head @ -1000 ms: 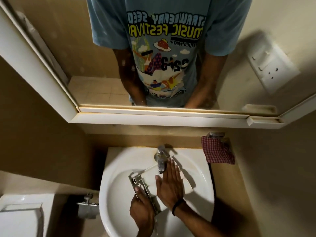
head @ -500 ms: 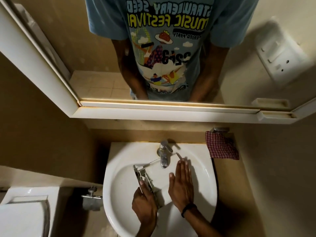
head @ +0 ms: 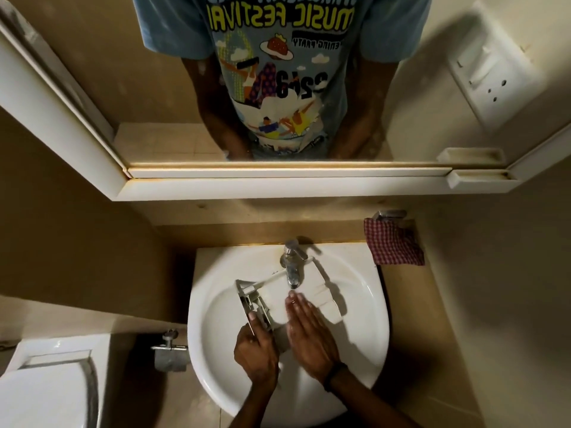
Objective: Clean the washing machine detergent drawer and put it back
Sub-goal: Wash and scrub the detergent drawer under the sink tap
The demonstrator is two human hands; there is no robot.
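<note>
The white detergent drawer (head: 312, 288) lies tilted in the white sink (head: 364, 304), under the chrome tap (head: 290, 264). Its grey front panel points to the left. My left hand (head: 256, 350) grips that front panel at its near end, thumb along the edge. My right hand (head: 309, 329) lies flat on the drawer's body with straight fingers, fingertips just below the tap's spout. The near part of the drawer is hidden under both hands.
A red checked cloth (head: 392, 245) hangs on the ledge right of the sink. A mirror cabinet (head: 278, 183) juts out above. A toilet (head: 46, 387) and a wall valve (head: 170, 347) stand to the left. Beige walls close in on both sides.
My right hand has slid left and back over the drawer, from its right part to its middle. The drawer's far right end now shows. My left hand keeps its grip.
</note>
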